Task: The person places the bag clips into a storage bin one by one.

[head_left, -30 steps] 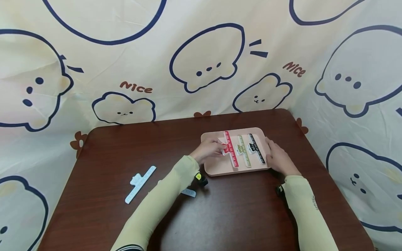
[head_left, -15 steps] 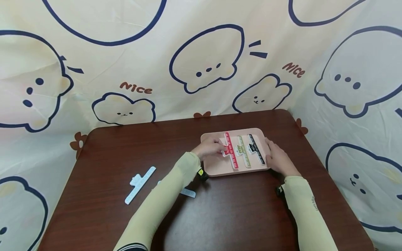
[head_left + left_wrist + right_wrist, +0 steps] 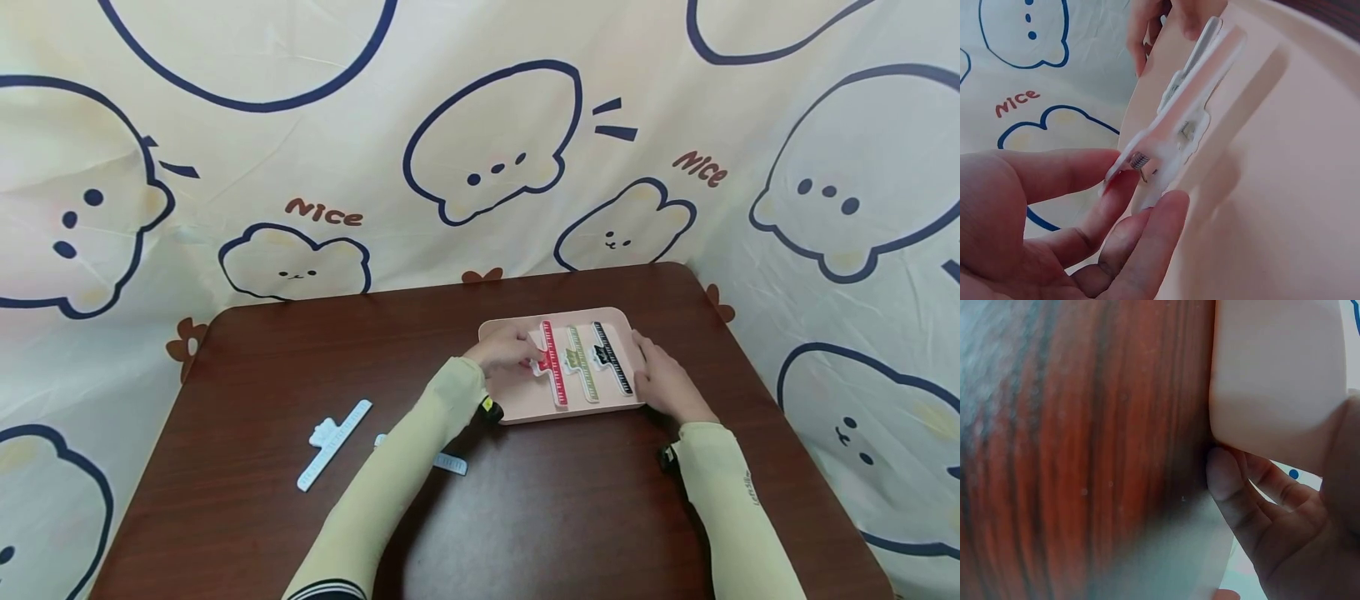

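My left hand (image 3: 501, 348) pinches the grip tab of a red ruler clip (image 3: 553, 365) over a pale pink tray (image 3: 528, 408). In the left wrist view the clip (image 3: 1179, 112) is seen edge-on, its metal spring showing between the two tabs. To its right on the tray lie a green ruler clip (image 3: 582, 363) and a black ruler clip (image 3: 613, 358), roughly parallel to it. At the tray's right edge, my right hand (image 3: 670, 379) grips the rim. The right wrist view shows the thumb (image 3: 1225, 474) at the tray's corner and other fingers behind it.
Two light blue ruler clips lie on the dark wooden table (image 3: 525, 517): one at the left (image 3: 333, 444), the other (image 3: 451, 463) partly hidden under my left sleeve (image 3: 397, 475). A cartoon-printed curtain (image 3: 450, 125) hangs behind and beside the table.
My left hand has shifted the red clip slightly right and toward me, closer to the green one. The right hand and the other clips have stayed where they were.
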`<move>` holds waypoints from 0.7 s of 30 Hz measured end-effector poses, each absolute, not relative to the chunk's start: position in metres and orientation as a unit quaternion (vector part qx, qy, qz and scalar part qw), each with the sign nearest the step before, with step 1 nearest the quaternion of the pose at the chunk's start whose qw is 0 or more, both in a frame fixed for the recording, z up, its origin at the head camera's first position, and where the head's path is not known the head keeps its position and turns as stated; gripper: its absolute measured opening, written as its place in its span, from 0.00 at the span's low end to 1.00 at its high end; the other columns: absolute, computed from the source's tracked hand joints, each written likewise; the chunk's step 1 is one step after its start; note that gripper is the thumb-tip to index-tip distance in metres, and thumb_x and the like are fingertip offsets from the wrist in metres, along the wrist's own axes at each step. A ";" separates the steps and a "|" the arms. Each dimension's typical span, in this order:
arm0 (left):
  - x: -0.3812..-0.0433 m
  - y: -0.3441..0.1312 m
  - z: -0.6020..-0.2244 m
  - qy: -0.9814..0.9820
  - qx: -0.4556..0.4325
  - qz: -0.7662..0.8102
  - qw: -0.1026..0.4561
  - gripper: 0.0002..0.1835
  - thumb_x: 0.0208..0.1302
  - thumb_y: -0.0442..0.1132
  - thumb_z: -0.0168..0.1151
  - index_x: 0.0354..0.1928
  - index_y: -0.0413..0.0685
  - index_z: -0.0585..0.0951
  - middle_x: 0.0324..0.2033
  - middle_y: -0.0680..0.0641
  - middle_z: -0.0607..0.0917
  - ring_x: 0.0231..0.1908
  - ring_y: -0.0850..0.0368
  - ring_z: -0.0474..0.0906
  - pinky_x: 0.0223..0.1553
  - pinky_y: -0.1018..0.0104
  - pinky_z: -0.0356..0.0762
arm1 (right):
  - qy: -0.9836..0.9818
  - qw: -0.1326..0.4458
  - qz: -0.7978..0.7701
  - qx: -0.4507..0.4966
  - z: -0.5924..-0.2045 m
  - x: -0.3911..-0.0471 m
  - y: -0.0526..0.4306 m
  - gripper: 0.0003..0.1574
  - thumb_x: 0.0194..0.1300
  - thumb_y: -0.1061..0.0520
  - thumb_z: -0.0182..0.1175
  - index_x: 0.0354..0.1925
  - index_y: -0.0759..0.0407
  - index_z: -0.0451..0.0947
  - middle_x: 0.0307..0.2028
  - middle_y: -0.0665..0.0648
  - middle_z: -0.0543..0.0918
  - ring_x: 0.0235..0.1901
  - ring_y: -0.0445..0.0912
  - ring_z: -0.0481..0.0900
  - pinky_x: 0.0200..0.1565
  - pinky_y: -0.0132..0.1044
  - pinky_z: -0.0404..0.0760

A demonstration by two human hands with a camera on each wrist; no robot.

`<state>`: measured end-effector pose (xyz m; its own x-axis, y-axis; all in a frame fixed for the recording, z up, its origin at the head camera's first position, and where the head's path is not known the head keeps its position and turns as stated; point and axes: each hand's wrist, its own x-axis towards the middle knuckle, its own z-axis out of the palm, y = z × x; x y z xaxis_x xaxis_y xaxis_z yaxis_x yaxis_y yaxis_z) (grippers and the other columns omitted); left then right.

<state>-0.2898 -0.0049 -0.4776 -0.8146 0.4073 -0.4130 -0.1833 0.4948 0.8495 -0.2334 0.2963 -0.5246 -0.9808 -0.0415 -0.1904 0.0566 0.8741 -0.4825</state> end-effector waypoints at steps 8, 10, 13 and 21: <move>-0.293 -0.003 -0.481 0.825 0.072 0.481 0.288 0.09 0.67 0.38 0.68 0.34 0.38 0.86 0.32 0.49 0.87 0.39 0.54 0.81 0.43 0.65 0.77 | 0.962 0.105 -0.252 0.005 -0.525 -0.234 0.296 0.46 0.75 0.61 0.49 0.83 0.58 0.42 0.79 0.71 0.54 0.77 0.68 0.55 0.74 0.68 0.57; -0.294 -0.003 -0.483 0.826 0.071 0.480 0.286 0.09 0.67 0.38 0.69 0.32 0.39 0.86 0.32 0.49 0.87 0.38 0.54 0.82 0.42 0.66 0.77 | 0.962 0.108 -0.252 0.006 -0.525 -0.234 0.296 0.46 0.75 0.61 0.49 0.83 0.57 0.42 0.79 0.71 0.54 0.77 0.68 0.55 0.74 0.68 0.57; -0.294 -0.003 -0.485 0.827 0.071 0.478 0.287 0.08 0.67 0.37 0.68 0.32 0.39 0.85 0.32 0.49 0.86 0.38 0.54 0.80 0.40 0.67 0.75 | 0.962 0.110 -0.251 0.008 -0.525 -0.234 0.296 0.46 0.75 0.60 0.49 0.83 0.57 0.42 0.79 0.71 0.54 0.77 0.68 0.55 0.74 0.68 0.57; -0.295 -0.004 -0.485 0.835 0.079 0.460 0.290 0.11 0.69 0.38 0.67 0.35 0.35 0.84 0.30 0.49 0.83 0.35 0.55 0.77 0.38 0.66 0.73 | 0.963 0.106 -0.248 0.007 -0.524 -0.234 0.296 0.46 0.75 0.61 0.49 0.83 0.57 0.42 0.79 0.72 0.55 0.76 0.68 0.56 0.73 0.68 0.58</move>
